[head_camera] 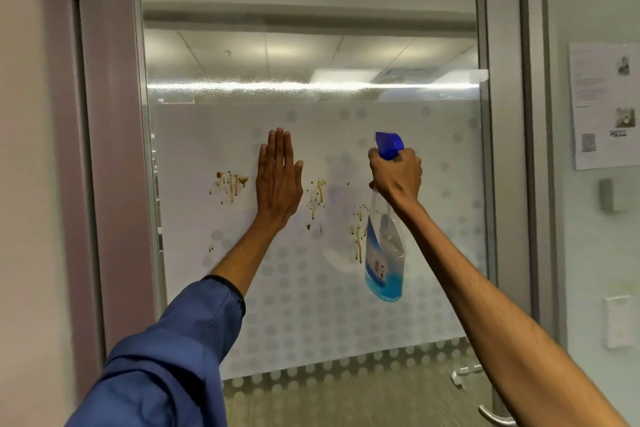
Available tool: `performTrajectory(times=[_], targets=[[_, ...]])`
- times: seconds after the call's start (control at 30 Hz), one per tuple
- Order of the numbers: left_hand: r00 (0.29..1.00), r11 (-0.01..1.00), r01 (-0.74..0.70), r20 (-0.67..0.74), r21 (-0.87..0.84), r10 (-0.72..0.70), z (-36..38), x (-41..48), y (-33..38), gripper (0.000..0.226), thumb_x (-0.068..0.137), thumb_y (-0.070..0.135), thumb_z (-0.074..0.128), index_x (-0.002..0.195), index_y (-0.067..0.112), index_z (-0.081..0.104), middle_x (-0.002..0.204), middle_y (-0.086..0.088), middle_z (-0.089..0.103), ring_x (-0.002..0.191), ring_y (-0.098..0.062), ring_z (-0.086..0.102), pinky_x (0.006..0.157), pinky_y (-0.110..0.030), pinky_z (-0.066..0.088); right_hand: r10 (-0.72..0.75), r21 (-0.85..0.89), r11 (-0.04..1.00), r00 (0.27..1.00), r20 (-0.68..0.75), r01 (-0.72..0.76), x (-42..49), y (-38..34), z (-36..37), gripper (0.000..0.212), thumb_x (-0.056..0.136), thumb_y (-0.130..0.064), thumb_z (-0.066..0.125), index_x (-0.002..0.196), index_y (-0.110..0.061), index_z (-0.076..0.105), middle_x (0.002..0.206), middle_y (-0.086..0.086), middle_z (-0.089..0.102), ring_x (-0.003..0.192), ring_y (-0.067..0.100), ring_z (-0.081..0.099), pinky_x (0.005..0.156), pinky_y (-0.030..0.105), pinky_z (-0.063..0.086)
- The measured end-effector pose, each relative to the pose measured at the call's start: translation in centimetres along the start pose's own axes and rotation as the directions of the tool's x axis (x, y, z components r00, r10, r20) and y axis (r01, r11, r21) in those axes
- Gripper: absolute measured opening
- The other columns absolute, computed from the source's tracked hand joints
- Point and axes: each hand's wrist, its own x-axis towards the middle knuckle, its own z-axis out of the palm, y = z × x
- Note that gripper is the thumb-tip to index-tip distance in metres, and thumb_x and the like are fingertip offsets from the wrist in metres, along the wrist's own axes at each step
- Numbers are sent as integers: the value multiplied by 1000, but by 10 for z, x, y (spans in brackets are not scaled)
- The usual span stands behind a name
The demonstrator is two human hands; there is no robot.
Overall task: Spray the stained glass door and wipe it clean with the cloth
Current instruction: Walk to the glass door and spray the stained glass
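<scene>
The glass door (214,135) fills the middle of the head view, its lower part frosted with a dot pattern. Brown drip stains (230,184) mark the glass left of my left hand, and more stains (317,199) run between my two hands. My left hand (278,180) presses flat on the glass, fingers straight and pointing up. My right hand (396,175) grips the neck of a clear spray bottle (384,260) with a blue trigger head and blue liquid at the bottom; it hangs just in front of the glass. No cloth is in view.
A grey metal door frame (502,149) runs down the right, with a door handle (495,418) at the bottom right. A paper notice (604,104) and small wall boxes (618,321) sit on the right wall. A mauve frame (107,149) borders the left.
</scene>
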Motion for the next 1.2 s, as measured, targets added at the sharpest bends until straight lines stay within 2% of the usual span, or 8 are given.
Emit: performTrajectory(times=[0.17,0.37,0.5,0.63,0.77,0.9,1.03,1.2], targets=[[1000,1000,7,-3,11,-7,3,0,0,58,107,31,16,155,-1,12,164,-18,12,154,-29,8,126,-42,11,6,-1,1000,999,-40,-6,3,8,-5,29,86,-22,64,63,-23,45,63,9,54,70,37,69,67,44,58],[999,1000,-15,-43,-1,15,2,0,3,56,107,27,20,156,-1,12,165,-17,11,154,-28,7,126,-42,8,84,59,995,989,-126,-77,20,20,-18,35,89,-26,66,68,-29,39,65,-3,49,74,36,68,75,47,60],[999,1000,-19,-46,-19,18,0,-4,11,57,106,27,19,155,-1,14,164,-18,12,154,-29,9,126,-41,6,112,66,993,980,-166,-102,20,28,-28,33,87,-29,67,69,-30,40,74,5,57,77,35,70,76,47,61],[999,1000,-18,-32,-26,17,0,-14,18,58,106,30,16,155,-1,14,164,-18,11,154,-29,8,126,-43,6,157,79,986,978,-140,-147,15,35,-34,25,86,-29,68,80,-24,45,83,5,57,83,35,70,80,48,60],[999,995,-16,-29,-95,14,-4,-27,25,57,105,27,19,155,-1,16,164,-19,13,153,-30,10,126,-44,8,165,86,984,981,-98,-157,4,44,-38,27,88,-25,68,80,-24,43,71,-7,45,85,37,69,81,49,60],[997,982,-72,-45,-177,65,-10,-59,40,54,105,20,26,153,-2,21,162,-19,19,153,-30,14,126,-45,8,182,63,982,981,-70,-178,-17,56,-39,34,88,-26,69,73,-31,39,70,-6,47,81,38,69,78,49,60],[1000,967,-18,18,-256,23,-14,-100,54,56,105,25,20,154,0,19,163,-17,17,153,-27,11,126,-45,8,220,65,974,975,-33,-217,-41,74,-39,21,88,-29,70,85,-19,51,73,2,56,72,35,70,68,40,61],[992,936,86,115,-341,-50,-15,-155,76,59,104,30,26,155,1,19,164,-15,15,154,-23,9,126,-41,11,223,28,975,975,-4,-222,-72,97,-44,28,88,-28,69,69,-21,51,62,4,55,64,35,69,63,39,59]])
